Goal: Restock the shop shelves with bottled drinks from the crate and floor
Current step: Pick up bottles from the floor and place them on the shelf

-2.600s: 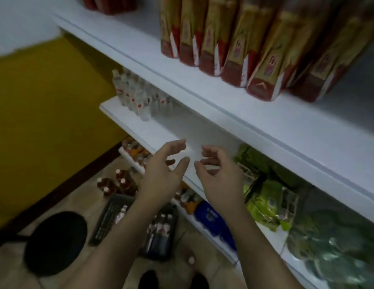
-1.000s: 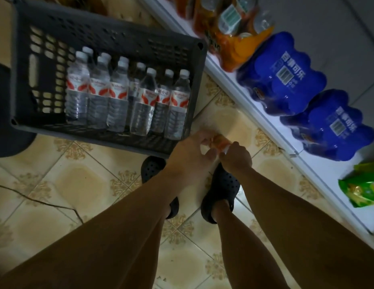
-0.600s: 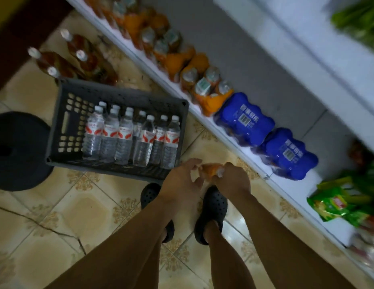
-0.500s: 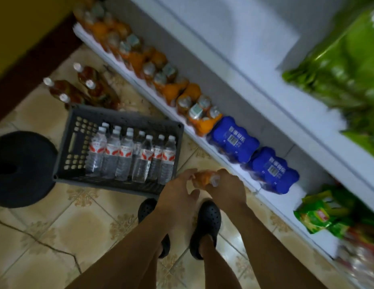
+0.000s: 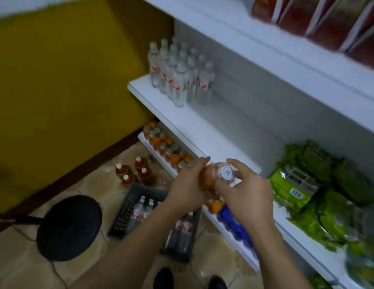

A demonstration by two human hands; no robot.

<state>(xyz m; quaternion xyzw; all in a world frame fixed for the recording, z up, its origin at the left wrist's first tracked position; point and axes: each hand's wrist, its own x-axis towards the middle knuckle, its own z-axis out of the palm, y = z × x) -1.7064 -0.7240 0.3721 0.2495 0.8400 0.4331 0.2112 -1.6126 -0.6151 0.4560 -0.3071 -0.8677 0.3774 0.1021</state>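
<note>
Since one small bottle (image 5: pixel 211 181) of orange drink could slip, both hands curl round it: the left hand (image 5: pixel 187 185) on its body, the right hand (image 5: pixel 247 197) near the cap (image 5: pixel 225 173). They hold it just in front of the white shelf (image 5: pixel 202 134), likely to stand it there. Many water bottles (image 5: pixel 178 76) fill the shelf's far end, upper middle. Below, at lower middle, the crate (image 5: pixel 127 213) on the floor (image 5: pixel 25 257) holds more.

We see two forearms, the left forearm (image 5: pixel 129 247) and the right forearm (image 5: pixel 271 247), bare from wrist to the lower edge of the frame. At bottom centre are the rounded toes of two black shoes (image 5: pixel 164 278), their detail blurred.
</note>
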